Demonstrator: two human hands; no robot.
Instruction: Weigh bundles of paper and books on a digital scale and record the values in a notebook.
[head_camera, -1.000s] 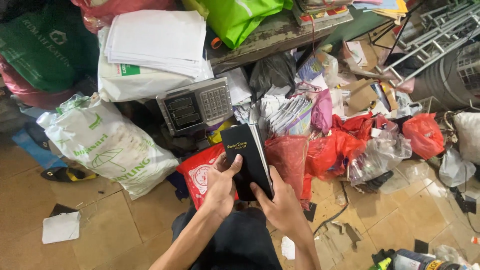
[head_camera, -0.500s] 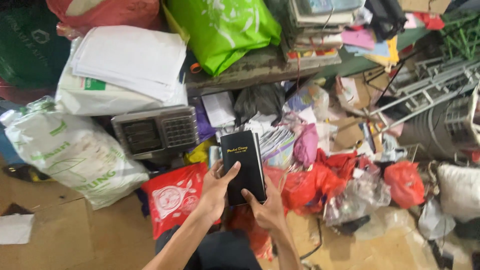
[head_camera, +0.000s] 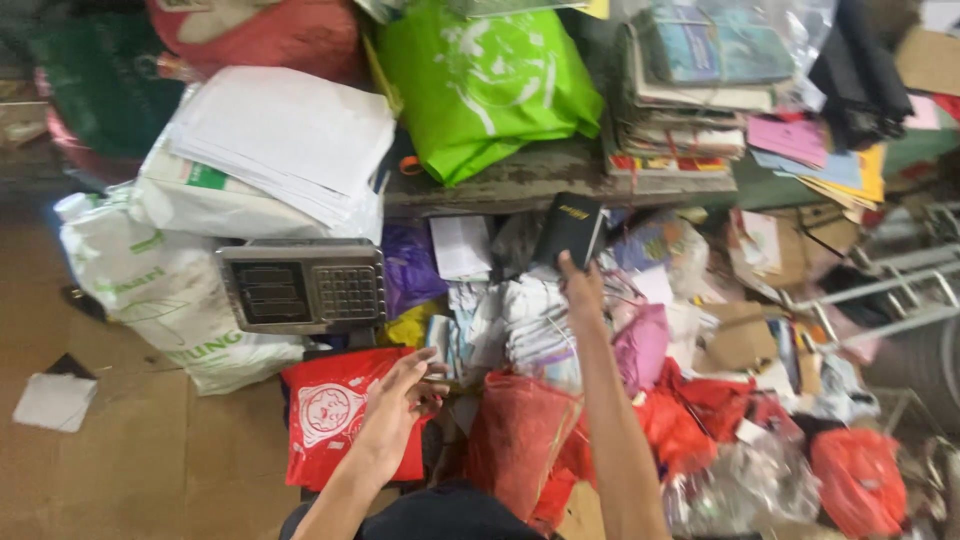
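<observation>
Your right hand (head_camera: 583, 290) has carried the black rectangular hardcover book (head_camera: 568, 230) forward, gripped upright; your left hand (head_camera: 395, 410) has dropped off, fingers loose.

Two bare forearms rise from the bottom edge of the frame, no sleeves, watch or rings visible. Left hand (head_camera: 392, 410) and right hand (head_camera: 582, 290) ungloved. Dark, near-black garment at bottom centre, between the arms; its cut is unclear.

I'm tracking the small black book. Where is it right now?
In the head view, the black book is up at centre, held in the right hand just below the bench edge, under the green bag.
</observation>
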